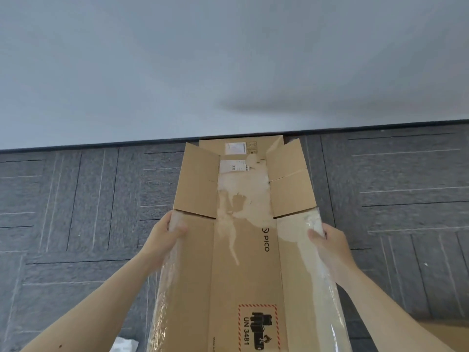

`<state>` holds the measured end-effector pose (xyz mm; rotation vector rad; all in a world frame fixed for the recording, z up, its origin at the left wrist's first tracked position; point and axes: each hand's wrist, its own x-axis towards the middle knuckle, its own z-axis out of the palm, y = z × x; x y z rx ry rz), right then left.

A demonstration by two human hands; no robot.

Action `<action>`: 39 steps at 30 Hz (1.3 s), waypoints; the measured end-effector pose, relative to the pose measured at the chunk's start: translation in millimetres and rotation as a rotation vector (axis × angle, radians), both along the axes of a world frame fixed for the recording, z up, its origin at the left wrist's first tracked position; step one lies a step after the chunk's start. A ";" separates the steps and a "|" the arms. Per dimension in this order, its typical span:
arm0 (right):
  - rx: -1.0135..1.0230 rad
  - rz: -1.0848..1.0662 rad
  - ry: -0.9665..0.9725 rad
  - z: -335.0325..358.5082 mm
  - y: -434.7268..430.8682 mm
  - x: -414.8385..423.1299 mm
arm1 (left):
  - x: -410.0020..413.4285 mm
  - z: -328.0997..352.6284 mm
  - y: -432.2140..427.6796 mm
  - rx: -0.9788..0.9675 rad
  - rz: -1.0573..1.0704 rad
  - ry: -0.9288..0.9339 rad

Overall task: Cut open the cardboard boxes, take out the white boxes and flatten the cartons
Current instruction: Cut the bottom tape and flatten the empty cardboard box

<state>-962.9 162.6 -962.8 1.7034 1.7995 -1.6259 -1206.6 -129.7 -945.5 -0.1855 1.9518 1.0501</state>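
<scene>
While the carton (243,275) lay flattened and stretched from the bottom centre of the frame up toward the wall (177,59), the person held it by both long edges. The left hand (167,232) gripped the left edge at mid-frame, with its thumb on the top face and its fingers (170,217) curled round the edge. The right hand (330,240) gripped the right edge at about the same height, thumb pressed on top; its other fingers were hidden under the cardboard, so only the clamp on the edge could be told.

Two end flaps, the left flap (198,181) and the right flap (291,184), were spread open at the far end. Clear film or tape (327,301) ran along both long edges, and torn pale tape patches marked the middle panel. That panel bore a PICO logo (265,240) and, near the bottom edge of the frame, a red-bordered UN 3481 label (257,326).

Past the flaps, at the dark skirting (101,144), a further cardboard panel (213,146) with a white sticker showed; whether it belonged to the same carton could not be told. Grey carpet tiles covered the floor (76,199). A white scrap (124,345) sat at the bottom left, and a brown cardboard corner (446,334) at the bottom right.
</scene>
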 end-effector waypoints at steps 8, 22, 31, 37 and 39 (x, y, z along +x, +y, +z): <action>0.031 0.022 0.027 -171.7 13.0 -14.0 | -18.8 -170.9 6.1 0.019 -0.023 -0.029; 0.283 0.089 0.032 -319.2 69.6 -76.8 | -83.3 -332.2 48.7 -0.130 -0.147 0.237; 0.439 0.181 -0.086 -345.9 89.7 -96.8 | -110.3 -359.9 58.3 -0.320 -0.205 0.374; 0.575 0.384 -0.222 -349.5 90.3 -100.0 | -111.2 -374.8 57.3 -0.435 -0.381 0.403; 0.580 0.487 -0.282 -350.3 92.2 -102.7 | -114.8 -374.0 59.1 -0.551 -0.556 0.451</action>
